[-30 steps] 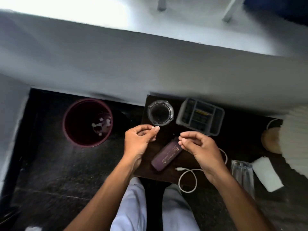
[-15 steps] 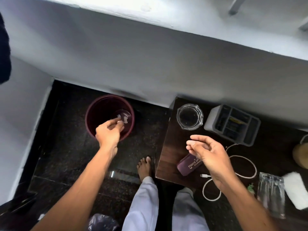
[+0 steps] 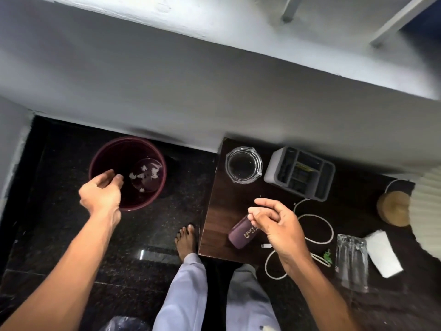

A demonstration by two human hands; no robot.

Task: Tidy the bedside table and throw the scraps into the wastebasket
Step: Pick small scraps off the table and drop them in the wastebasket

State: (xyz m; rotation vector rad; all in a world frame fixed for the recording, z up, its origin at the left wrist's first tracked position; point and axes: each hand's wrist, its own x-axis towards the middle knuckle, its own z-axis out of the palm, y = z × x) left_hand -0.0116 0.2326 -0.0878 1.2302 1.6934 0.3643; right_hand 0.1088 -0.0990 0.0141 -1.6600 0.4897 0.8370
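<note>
Several scraps (image 3: 143,175), seemingly paper, litter the wastebasket (image 3: 112,152).

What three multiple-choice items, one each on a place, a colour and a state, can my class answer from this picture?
1. Where does the wastebasket stand?
A. On the floor, left of the bedside table
B. On top of that table
C. On a chair

2. What colour is the case beneath the right hand?
A. Yellow
B. Purple
C. White

3. How does the plug of the white cable lie?
A. Inside the wastebasket
B. Pushed into a phone
C. Free on the table

Answers:
1 A: it stands on the dark floor, beside the table's left edge.
2 B: its surface is purple with pale lettering.
3 C: the plug's end joins nothing.
</note>
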